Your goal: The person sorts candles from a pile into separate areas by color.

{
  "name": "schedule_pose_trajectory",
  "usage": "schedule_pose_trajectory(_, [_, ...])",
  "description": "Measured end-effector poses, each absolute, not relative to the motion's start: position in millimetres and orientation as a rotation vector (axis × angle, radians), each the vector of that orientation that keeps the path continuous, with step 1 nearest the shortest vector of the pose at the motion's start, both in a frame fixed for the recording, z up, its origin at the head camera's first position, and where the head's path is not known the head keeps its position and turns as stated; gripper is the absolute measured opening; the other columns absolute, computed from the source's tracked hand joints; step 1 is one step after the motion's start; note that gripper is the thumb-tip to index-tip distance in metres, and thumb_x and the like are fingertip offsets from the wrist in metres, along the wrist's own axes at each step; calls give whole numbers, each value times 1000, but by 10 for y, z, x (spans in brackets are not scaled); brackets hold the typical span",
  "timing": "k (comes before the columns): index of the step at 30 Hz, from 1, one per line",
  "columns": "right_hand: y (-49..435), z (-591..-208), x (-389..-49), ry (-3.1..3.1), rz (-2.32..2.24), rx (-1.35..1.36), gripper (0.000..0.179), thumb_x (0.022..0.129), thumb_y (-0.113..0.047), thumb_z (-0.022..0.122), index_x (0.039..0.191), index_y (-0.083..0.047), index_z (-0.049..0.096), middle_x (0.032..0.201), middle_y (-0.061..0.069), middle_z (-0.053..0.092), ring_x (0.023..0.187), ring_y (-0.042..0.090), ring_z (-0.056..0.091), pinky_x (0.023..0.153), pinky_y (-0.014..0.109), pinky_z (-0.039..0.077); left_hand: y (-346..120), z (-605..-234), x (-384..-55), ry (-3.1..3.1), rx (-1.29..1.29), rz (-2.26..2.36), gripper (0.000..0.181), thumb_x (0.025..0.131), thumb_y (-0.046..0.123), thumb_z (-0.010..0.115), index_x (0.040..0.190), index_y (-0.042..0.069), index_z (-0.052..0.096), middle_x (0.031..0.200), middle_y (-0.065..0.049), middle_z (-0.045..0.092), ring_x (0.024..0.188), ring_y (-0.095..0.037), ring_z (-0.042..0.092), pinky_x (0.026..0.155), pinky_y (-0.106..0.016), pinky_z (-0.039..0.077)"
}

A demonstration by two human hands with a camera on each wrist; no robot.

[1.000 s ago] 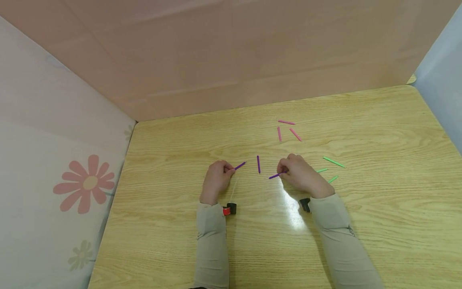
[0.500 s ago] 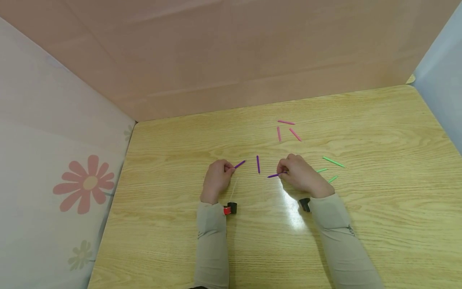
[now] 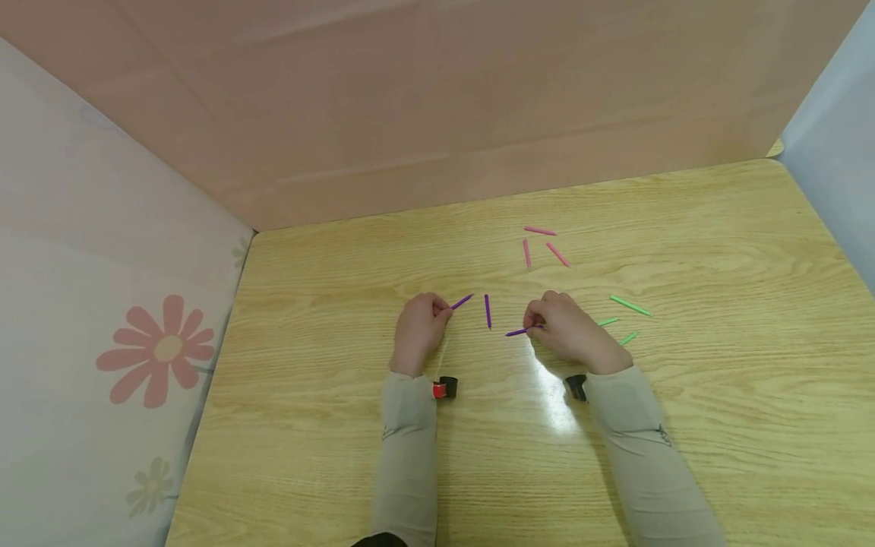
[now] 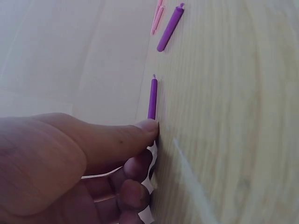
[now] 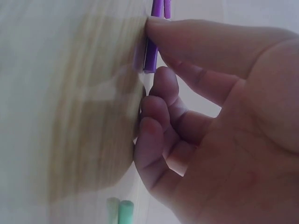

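My left hand [image 3: 420,332] pinches a slim purple candle [image 3: 462,301] between thumb and fingers; in the left wrist view its wick end [image 4: 153,93] points away from the hand. To the right, my right hand [image 3: 562,327] pinches another purple candle [image 3: 516,332] near the tabletop, and the right wrist view shows this candle's blunt end [image 5: 150,58] below the thumb. A third purple candle [image 3: 488,311] lies untouched between the hands. Behind it, several pink candles [image 3: 527,253] lie apart from each other. Green candles [image 3: 630,305] lie right of my right hand, one partly hidden by it.
The wooden table [image 3: 321,425] runs back to a pinkish-brown cloth wall [image 3: 424,114]. A flower-printed white panel [image 3: 82,251] stands on the left, a pale panel [image 3: 834,175] on the right. Black wrist-camera mounts [image 3: 448,387] stick out inside the cuffs.
My left hand has shifted slightly right and away from me with its purple candle, whose tip is now closer to the loose one. The right hand has hardly moved.
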State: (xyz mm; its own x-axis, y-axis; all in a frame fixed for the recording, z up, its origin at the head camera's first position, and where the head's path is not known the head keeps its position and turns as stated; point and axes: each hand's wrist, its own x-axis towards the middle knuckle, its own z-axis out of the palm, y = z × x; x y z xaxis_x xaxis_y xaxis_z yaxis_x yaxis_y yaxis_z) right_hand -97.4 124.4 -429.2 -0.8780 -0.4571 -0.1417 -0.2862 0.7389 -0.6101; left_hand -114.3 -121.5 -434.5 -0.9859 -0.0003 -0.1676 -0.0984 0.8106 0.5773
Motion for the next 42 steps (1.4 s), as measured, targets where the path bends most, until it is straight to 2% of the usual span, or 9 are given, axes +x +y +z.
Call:
schedule_pose_trajectory(16, [1222, -4282, -964, 2669, -884, -606, 4, 88, -6, 64, 85, -5, 65, 87, 6, 56, 86, 24, 47, 77, 35, 39, -1018, -4337, -1250, 2863, -130, 966, 11, 93, 16, 64, 92, 7, 70, 86, -5, 67, 75, -17, 60, 66, -29, 48])
schedule_pose_trajectory(42, [1239, -4282, -970, 2667, -886, -610, 4, 87, -6, 63, 86, -3, 66, 87, 7, 56, 85, 24, 47, 77, 35, 39, -989, -4357, -1283, 2906, -108, 932, 11, 92, 15, 64, 93, 7, 70, 83, -6, 66, 70, -18, 57, 59, -27, 42])
